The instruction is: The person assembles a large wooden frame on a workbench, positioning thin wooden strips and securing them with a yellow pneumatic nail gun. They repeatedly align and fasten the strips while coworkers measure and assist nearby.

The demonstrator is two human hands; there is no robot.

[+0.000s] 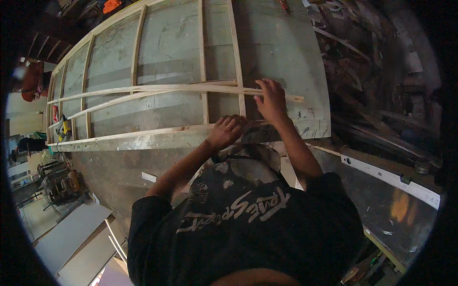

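Note:
A ladder-like frame of pale wooden strips (202,52) lies on a large greenish worktop (281,43). Two long loose wooden strips (183,87) cross the frame at a slant, their right ends lying close together. My right hand (273,101) is at those right ends, its thumb and fingers closed around the upper strip. Over the frame's near rail (157,131) lies my left hand (226,132), fingers curled down onto the wood near the corner. Its fingertips are partly hidden. A yellow and black tool (63,128) sits at the frame's far left end.
To my right, a white spirit level (389,176) lies along the edge of a dark metal-topped table (405,209). Scrap wood (367,52) is piled beyond the worktop's right side. Pale sheets (71,233) stand at lower left, near some machinery (59,183).

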